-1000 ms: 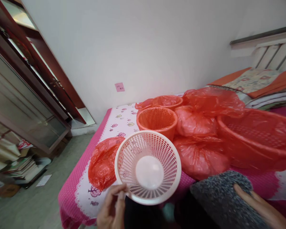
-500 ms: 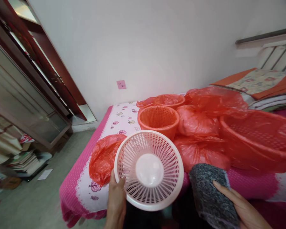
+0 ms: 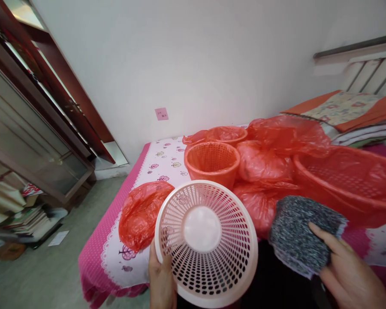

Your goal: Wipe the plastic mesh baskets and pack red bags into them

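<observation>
A white perforated plastic basket (image 3: 202,229) faces me, its round mouth toward my eyes. My left hand (image 3: 162,274) grips its lower left rim, thumb inside and fingers behind. In my right hand (image 3: 347,262) is a dark grey speckled cloth (image 3: 304,231), folded into a thick pad, thumb on top; a paler edging runs along its border. The cloth is apart from the basket, to its right. Just beyond the white basket an orange perforated basket (image 3: 212,161) stands upright on the bed, and a crumpled red plastic bag (image 3: 141,214) lies left of it.
The bed (image 3: 116,249) has a pink-edged sheet with tree prints. Filled red bags (image 3: 263,161) and a large red-wrapped basket (image 3: 347,184) cover its right side. Folded bedding (image 3: 354,109) is piled at far right. Books (image 3: 27,223) sit on the floor at left.
My right hand has lifted and turned the grey cloth, moving it up and right, so its broad face shows. The white basket has shifted slightly down and right, and appears larger.
</observation>
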The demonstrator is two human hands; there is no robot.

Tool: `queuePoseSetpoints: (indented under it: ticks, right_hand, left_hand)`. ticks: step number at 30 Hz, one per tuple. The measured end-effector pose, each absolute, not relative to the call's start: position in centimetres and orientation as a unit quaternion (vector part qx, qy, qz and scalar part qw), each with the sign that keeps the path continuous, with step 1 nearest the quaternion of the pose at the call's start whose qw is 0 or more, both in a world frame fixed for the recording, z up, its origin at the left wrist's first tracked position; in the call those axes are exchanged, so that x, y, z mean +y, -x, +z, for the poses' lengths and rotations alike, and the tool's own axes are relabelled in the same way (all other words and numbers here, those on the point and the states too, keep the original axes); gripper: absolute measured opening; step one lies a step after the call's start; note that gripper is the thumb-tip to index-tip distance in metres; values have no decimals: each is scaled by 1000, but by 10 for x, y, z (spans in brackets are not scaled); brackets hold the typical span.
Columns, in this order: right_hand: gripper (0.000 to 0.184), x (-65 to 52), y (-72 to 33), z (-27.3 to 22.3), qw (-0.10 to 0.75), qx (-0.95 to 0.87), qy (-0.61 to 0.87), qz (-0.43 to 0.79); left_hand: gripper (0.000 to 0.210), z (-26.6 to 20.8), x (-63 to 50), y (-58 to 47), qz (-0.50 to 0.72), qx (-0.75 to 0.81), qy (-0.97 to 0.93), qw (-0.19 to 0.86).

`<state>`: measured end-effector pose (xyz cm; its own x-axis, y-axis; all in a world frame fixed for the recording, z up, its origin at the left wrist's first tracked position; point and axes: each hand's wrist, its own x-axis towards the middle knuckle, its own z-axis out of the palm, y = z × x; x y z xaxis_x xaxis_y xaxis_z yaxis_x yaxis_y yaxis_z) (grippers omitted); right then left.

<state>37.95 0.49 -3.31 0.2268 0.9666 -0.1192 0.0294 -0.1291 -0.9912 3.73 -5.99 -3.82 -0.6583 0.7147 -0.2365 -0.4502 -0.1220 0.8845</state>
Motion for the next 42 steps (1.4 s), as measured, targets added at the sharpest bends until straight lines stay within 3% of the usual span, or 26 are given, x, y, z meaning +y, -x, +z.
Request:
queuePoseSetpoints:
  ticks: [5,9,12,17,29,42]
  right_hand:
    - [55,14,-344,-8,537,-363,603,465]
    - [43,8,-325,-12,465,-557,531,437]
    - [38,6,-319,-29,416,-749,401,324]
    - [43,6,-319,-43,355,-838,339,238]
    - [47,-7,-337,-50,347,-788,361,358]
    - [43,-40,-344,-18,285,-650,459,534]
  left_hand:
    - [73,-41,-64,-37,732,544,-125,391]
    - [70,-44,-66,-37,732,550,-133,380]
    - [69,-43,-66,-38,733,550,-130,379]
    - [69,-35,-63,-43,737,547,-122,377]
    - [70,-33,-60,-45,749,534,-110,376]
    - [65,-24,-58,-50,752,540,-105,365]
